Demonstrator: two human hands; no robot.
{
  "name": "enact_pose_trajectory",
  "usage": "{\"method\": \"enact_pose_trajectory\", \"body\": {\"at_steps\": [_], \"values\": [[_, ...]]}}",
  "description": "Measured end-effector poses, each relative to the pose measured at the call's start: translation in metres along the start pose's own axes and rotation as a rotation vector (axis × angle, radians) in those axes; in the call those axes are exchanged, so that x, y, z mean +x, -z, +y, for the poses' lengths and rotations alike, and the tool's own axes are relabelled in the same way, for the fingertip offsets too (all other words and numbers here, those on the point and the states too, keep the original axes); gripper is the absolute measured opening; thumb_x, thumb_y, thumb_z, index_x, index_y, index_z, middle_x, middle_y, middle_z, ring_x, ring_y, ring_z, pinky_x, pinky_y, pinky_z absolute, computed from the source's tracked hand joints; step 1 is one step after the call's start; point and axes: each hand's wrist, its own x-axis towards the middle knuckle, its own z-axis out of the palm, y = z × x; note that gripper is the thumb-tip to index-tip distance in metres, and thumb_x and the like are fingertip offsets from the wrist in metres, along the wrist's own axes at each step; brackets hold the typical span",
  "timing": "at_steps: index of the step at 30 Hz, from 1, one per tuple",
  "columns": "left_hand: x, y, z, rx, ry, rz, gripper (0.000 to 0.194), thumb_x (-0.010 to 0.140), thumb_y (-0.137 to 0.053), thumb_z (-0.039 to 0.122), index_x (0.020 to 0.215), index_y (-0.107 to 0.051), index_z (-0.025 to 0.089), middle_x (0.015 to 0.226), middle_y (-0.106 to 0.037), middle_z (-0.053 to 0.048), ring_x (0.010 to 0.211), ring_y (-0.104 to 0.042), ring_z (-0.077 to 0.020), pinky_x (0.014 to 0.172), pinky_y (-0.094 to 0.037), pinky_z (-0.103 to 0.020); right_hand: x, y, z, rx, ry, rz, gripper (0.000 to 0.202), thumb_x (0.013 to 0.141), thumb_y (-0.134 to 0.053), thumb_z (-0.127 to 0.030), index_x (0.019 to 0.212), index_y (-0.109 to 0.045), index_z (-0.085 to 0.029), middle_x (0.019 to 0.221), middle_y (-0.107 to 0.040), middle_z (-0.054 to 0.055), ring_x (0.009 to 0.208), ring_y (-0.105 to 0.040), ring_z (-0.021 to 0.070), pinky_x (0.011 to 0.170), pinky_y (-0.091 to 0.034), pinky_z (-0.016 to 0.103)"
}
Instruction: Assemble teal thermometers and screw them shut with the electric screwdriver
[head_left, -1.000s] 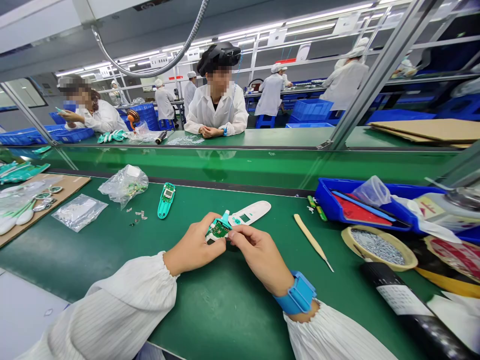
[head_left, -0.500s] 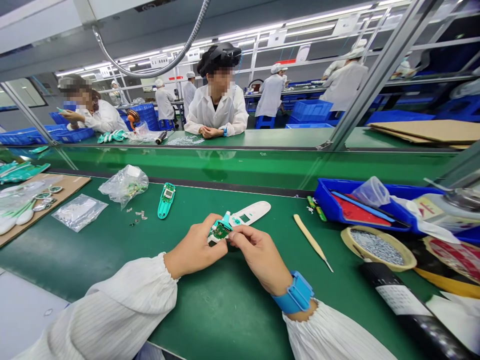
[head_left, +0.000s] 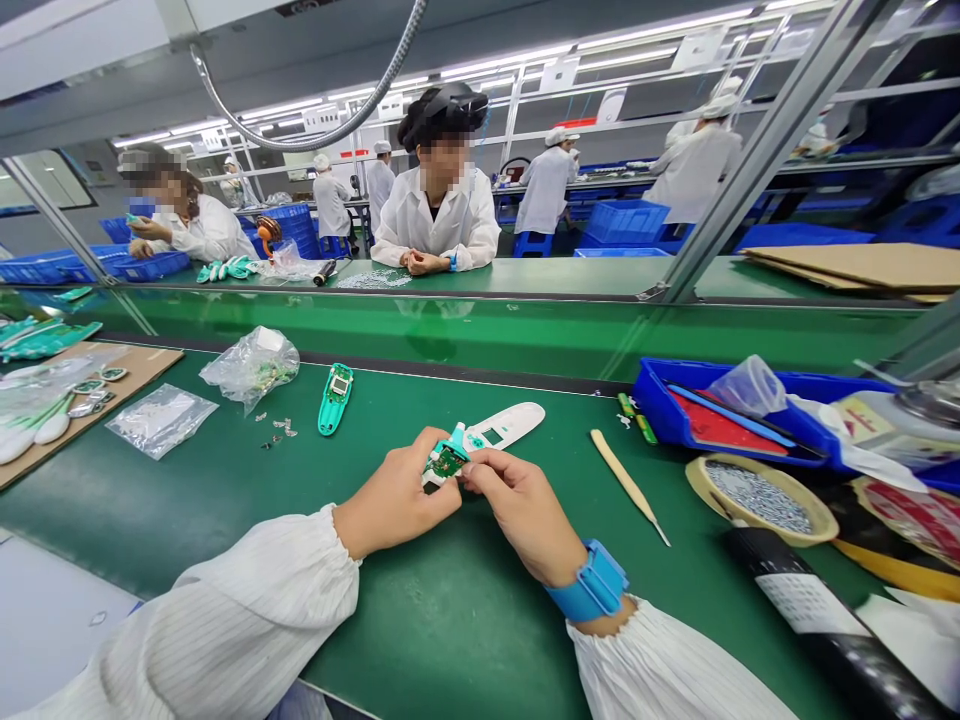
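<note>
My left hand is closed around a small teal and white device housing with a green circuit board showing in it. Thumb and forefinger of my right hand pinch at the board's right edge; whether a small part sits between those fingertips is hidden. Just behind the hands lies a long white cover with a rectangular window. A teal housing with a board and small screen rests further left, beside some tiny loose parts. To the right is a cream-handled tool with a thin metal tip.
Plastic bags lie at the left, near cardboard holding more parts. On the right stand a blue bin, a dish of small screws and a black-handled tool. A co-worker leans on the opposite bench.
The view has shifted very slightly. Both hands keep almost the same hold on the device. At the far left, a co-worker's hand has moved lower.
</note>
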Motion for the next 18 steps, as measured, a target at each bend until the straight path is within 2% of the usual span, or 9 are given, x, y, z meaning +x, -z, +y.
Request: {"method": "enact_pose_trajectory", "body": {"at_steps": [11, 16, 18], "values": [[0.0005, -0.001, 0.0018, -0.037, 0.002, -0.01, 0.024, 0.069, -0.05, 0.015, 0.092, -0.046, 0.019, 0.063, -0.05, 0.006, 0.056, -0.044, -0.0076, 0.053, -0.035, -0.017, -0.001, -0.0049, 0.0044, 0.086, -0.012, 0.066, 0.016, 0.064, -0.052, -0.032, 0.058, -0.053, -0.018, 0.058, -0.049, -0.003, 0.062, -0.042, 0.012, 0.063, -0.034, 0.026], [0.0037, -0.0018, -0.0039, -0.216, 0.191, -0.102, 0.025, 0.068, -0.048, 0.016, 0.093, -0.043, 0.021, 0.061, -0.046, 0.007, 0.045, -0.046, -0.0082, 0.039, -0.038, -0.018, 0.0013, -0.0021, 0.0036, 0.088, -0.059, 0.02, 0.02, 0.066, -0.055, -0.035, 0.062, -0.058, -0.016, 0.062, -0.055, 0.0, 0.063, -0.047, 0.0133, 0.065, -0.037, 0.027], [0.0047, -0.0003, -0.005, -0.288, 0.224, -0.11, 0.025, 0.069, -0.048, 0.017, 0.092, -0.041, 0.021, 0.061, -0.045, 0.007, 0.044, -0.047, -0.0086, 0.036, -0.04, -0.019, 0.0019, -0.0004, 0.002, 0.09, -0.065, 0.001, 0.025, 0.067, -0.056, -0.04, 0.066, -0.06, -0.015, 0.065, -0.057, 0.001, 0.065, -0.048, 0.0136, 0.066, -0.037, 0.028]]}}
